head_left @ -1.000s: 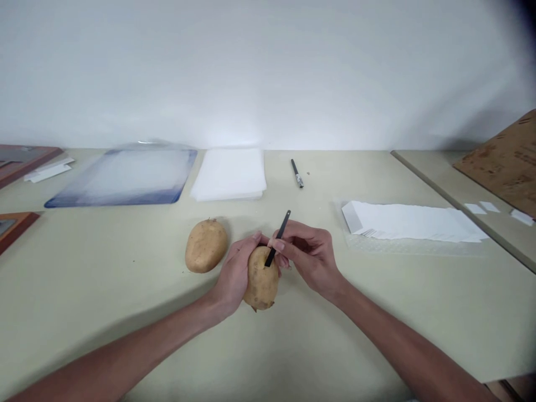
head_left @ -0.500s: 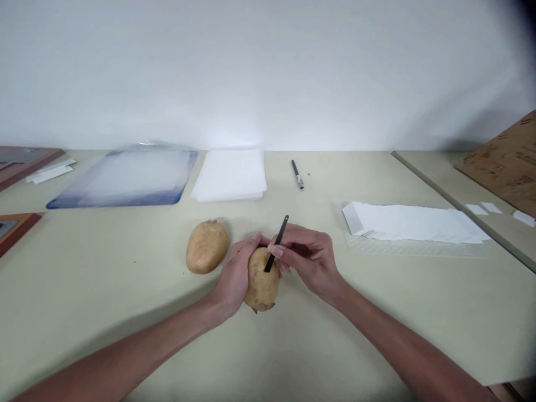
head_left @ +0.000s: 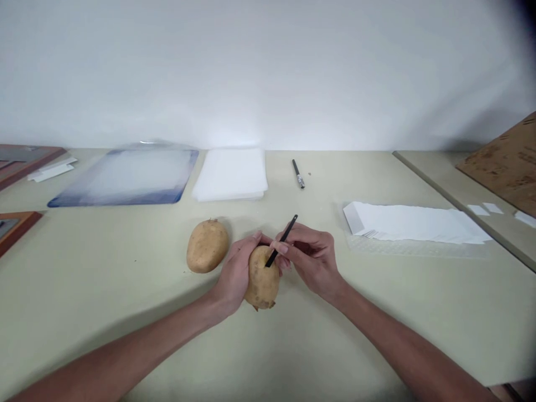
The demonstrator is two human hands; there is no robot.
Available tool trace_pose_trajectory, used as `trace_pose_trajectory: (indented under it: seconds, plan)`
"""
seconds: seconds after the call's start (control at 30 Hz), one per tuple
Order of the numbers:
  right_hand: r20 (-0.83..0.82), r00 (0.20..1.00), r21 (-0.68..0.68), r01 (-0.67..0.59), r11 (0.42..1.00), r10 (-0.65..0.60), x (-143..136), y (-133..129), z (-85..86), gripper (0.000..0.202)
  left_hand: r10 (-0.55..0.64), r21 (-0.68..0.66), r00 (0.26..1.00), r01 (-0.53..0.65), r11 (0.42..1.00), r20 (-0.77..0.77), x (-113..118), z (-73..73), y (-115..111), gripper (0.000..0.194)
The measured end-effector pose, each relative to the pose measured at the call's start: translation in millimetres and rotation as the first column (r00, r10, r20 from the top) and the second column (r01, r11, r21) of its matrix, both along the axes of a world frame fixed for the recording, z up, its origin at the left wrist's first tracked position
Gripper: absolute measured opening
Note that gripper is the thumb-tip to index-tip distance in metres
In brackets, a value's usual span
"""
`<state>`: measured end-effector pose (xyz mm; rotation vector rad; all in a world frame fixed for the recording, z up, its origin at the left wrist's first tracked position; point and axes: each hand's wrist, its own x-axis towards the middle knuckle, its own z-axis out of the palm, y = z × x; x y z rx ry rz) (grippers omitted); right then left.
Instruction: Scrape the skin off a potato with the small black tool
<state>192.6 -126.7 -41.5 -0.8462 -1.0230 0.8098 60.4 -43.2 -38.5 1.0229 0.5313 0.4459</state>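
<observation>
A brown potato, with small sprouts at its lower end, is gripped along its left side by my left hand. In a pinch between thumb and fingers, my right hand holds a thin flat black tool with a small hole at its upper end. That tool slants down to the left, and its lower tip touches the potato near a yellowish patch on the skin. Whether the tip has gone into the skin I cannot tell. Left of my left hand, a second potato lies on the table.
Behind my hands lie a black and silver pen-like tool, a stack of white sheets and a blue-edged clear mat. White paper strips rest at right, near a brown board. Wooden-framed items stand at far left.
The black tool has tilted further to the right at its top, and its lower tip has shifted slightly upward on the potato. My left hand stays around the potato.
</observation>
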Motion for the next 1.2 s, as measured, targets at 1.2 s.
trace_pose_trajectory:
  seconds: [1.2]
  plan:
    - [0.107,0.994,-0.074,0.044,0.996,-0.036,-1.7,-3.7,3.0,0.006,0.04,-0.018,0.999,-0.04,0.999,-0.003,0.8,1.5,-1.3,0.04]
